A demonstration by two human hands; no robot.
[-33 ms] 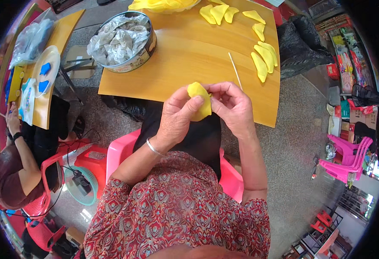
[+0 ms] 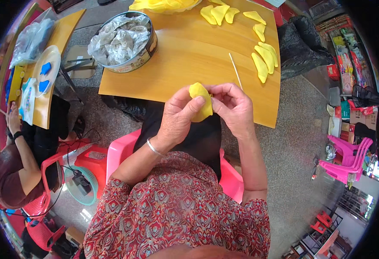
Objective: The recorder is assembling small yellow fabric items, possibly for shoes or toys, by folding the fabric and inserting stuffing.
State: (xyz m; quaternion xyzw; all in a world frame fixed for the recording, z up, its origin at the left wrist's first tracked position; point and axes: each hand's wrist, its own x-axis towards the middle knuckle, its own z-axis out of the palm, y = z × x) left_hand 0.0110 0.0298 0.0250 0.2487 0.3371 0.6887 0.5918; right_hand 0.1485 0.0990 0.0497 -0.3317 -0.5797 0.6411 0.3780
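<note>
Just off the near edge of the wooden table (image 2: 185,52), a small yellow fabric piece (image 2: 201,96) is up between my hands. My left hand (image 2: 181,110) grips it, the thumb pressed flat on its face. With thumb and fingers pinched together, my right hand (image 2: 234,105) holds the right edge of the same piece; the exact spot is hidden by the fingertips. Beyond my right hand a thin pale stick (image 2: 235,71) lies on the table. Several similar yellow curved pieces (image 2: 259,67) lie along the table's right side and far edge.
A round tin (image 2: 125,64) filled with crumpled clear plastic stands at the table's left. A yellow pile (image 2: 163,5) sits at the far edge. Right of the table is a black plastic bag (image 2: 301,47). Another person (image 2: 19,164) works at a side table on the left.
Both hands and the yellow piece have shifted very slightly to the right. The grip looks the same, and the things on the table stay in place.
</note>
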